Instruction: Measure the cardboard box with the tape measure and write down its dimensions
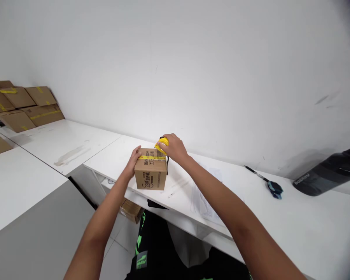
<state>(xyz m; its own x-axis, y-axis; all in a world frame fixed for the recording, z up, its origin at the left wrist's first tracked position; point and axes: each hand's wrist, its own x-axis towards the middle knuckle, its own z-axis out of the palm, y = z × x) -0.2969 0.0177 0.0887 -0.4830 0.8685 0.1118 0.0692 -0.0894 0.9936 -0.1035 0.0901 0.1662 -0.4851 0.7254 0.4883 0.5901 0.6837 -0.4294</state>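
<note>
Head view, centre of the frame: a yellow strip [151, 158] already spanned the top of the carton [150, 179]; what remained was unclear. The right hand [175, 147] clasped a yellow tool [163, 144] by the carton's far-right corner; the left hand [132, 161] touched its left side, grip impossible to judge.

Your left hand [132, 163] rests against the left side of the carton [151, 179]. Your right hand [172, 147] curls beside its far-right corner.
</note>
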